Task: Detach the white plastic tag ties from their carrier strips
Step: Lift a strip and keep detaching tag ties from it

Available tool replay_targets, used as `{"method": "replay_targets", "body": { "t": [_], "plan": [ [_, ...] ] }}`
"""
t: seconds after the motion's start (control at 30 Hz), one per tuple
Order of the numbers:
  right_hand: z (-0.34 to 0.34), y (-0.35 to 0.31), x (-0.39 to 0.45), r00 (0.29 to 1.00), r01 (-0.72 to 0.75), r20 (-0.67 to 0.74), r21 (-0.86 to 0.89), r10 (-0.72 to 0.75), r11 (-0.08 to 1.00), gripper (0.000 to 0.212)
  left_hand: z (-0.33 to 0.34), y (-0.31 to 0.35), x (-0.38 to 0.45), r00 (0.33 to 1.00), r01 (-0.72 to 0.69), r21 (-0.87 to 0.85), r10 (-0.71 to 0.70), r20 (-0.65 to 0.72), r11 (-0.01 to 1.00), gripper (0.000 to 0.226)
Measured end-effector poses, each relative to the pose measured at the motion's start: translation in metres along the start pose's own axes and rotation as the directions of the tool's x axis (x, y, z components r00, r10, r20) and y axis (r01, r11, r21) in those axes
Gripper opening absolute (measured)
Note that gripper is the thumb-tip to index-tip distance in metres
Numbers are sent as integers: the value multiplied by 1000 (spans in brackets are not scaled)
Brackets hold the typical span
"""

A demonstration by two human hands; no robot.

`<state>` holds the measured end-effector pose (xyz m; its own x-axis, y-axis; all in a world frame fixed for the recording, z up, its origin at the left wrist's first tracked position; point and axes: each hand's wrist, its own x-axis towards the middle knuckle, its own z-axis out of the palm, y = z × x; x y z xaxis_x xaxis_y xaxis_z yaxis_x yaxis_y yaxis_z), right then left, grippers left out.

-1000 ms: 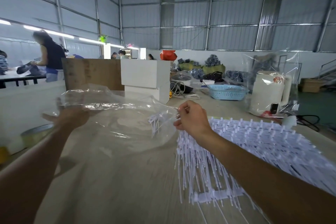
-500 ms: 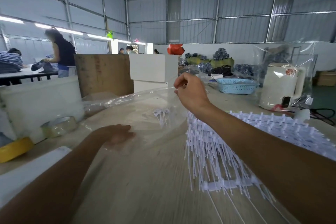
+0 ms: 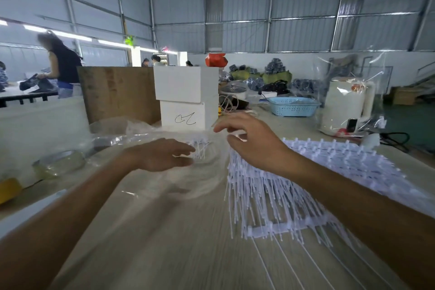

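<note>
Now both hands empty, fingers loose: left hand [image 3: 162,155] over clear bag [image 3: 202,179], right hand [image 3: 254,143] above tag ties [image 3: 270,195]

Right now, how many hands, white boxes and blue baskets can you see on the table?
Hands: 2, left hand and right hand
White boxes: 2, upper box stacked on lower box
Blue baskets: 1, blue basket
Total: 5
</note>
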<state>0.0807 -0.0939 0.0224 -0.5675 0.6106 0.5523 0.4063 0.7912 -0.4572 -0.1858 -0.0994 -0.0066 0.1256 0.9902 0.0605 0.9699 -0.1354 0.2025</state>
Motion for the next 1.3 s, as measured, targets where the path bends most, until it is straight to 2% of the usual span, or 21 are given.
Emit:
{"method": "replay_targets", "body": {
  "t": [0.07,0.1,0.13,0.2,0.27,0.3,0.37,0.43,0.5,0.6,0.63,0.67,0.73,0.83,0.9,0.93,1.0,1.07,1.1,1.2,1.3],
  "plan": [
    [-13,4,-29,1000,27,-14,21,-27,999,31,-8,20,-6,994,-88,-220,73,-78,972,68],
    [-21,8,-46,999,42,-15,-5,-42,999,31,-10,26,-7,990,-101,-348,59,-130,932,67],
    [-29,13,-61,998,58,-12,-55,-59,997,31,-9,28,-7,984,-92,-478,4,-181,874,61],
    [-48,25,-88,997,81,5,-183,-82,980,29,-8,31,-3,952,2,-673,-208,-226,740,52],
    [-70,39,-103,999,27,-11,-258,-31,966,27,-9,34,4,901,127,-748,-391,-187,651,54],
    [-80,47,-107,999,-28,-42,-255,18,966,26,-9,38,5,893,175,-721,-417,-171,670,57],
    [-98,62,-106,983,-163,-113,-187,143,969,24,-8,52,-1,911,214,-552,-369,-185,806,55],
    [-113,76,-101,949,-283,-169,-88,265,955,21,-10,75,-11,931,188,-300,-267,-249,935,50],
    [-122,90,-96,910,-360,-219,2,351,933,21,-16,107,-20,926,109,-139,-151,-345,984,50],
    [-127,110,-87,888,-400,-244,4,389,917,18,-27,156,-17,822,-79,-84,17,-569,993,47],
    [-128,116,-86,888,-410,-240,-24,393,912,16,-28,169,-10,796,-111,-62,52,-602,992,46],
    [-127,124,-85,890,-424,-219,-72,401,903,18,-27,180,0,796,-122,-36,77,-601,992,42],
    [-123,144,-89,886,-463,-103,-239,452,853,36,-17,195,29,853,-125,-39,87,-514,991,33],
    [-109,169,-103,815,-448,126,-483,566,753,52,14,200,77,945,-70,-85,39,-324,994,64],
    [-110,176,-105,804,-445,162,-474,572,760,53,42,195,101,973,34,-62,-47,-227,998,82],
    [-114,177,-103,813,-466,146,-419,564,779,53,57,192,109,983,83,-43,-89,-158,996,86],
    [-121,181,-98,841,-503,19,-342,540,794,51,85,185,119,989,139,2,-138,-56,990,85],
    [-123,188,-97,842,-525,-113,-394,527,754,55,102,180,122,986,149,20,-147,-83,989,79],
    [-121,192,-99,829,-541,-137,-436,542,719,56,106,178,124,984,139,31,-134,-114,990,78],
    [-115,203,-110,799,-537,-91,-551,594,638,46,109,175,123,980,110,72,-97,-171,991,72],
    [-119,205,-113,816,-525,-106,-548,568,652,40,106,176,120,978,64,174,-27,-205,983,60]
  ]
}}
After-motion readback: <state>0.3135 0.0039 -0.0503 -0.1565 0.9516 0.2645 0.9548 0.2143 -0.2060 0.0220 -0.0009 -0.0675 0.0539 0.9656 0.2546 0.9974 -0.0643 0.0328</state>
